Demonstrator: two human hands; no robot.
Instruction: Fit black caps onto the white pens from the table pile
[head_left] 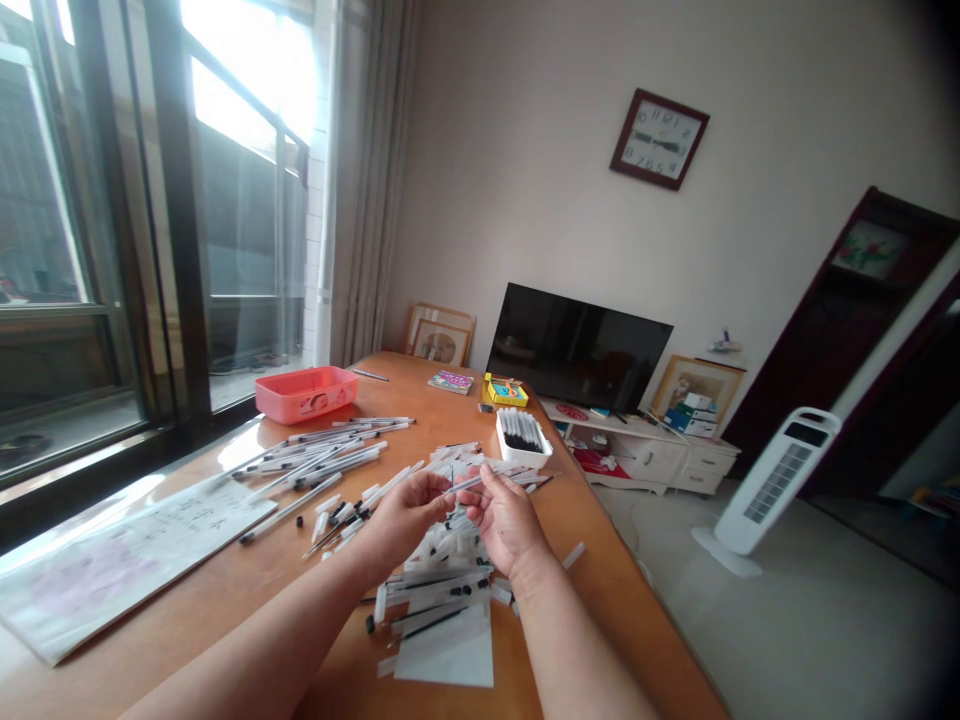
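Note:
Both of my hands are raised over a pile of pen parts in the middle of the table. A thin, pale pen (467,484) spans the gap between them. The fingers of my left hand (405,520) pinch one end of it. My right hand (511,520) grips the other end between thumb and fingers, palm partly turned up. Below lie loose clear barrels, black caps and dark refills (429,628), some on a white sheet (450,655). Whether the pen is one piece or two parts joined is too small to make out.
Left of the pile, several finished-looking pens (330,452) lie beside a red plastic box (306,395). A white tub (523,440) of upright-packed pens stands near the right table edge. A booklet (142,560) lies at left; a yellow box (507,392) sits farther back.

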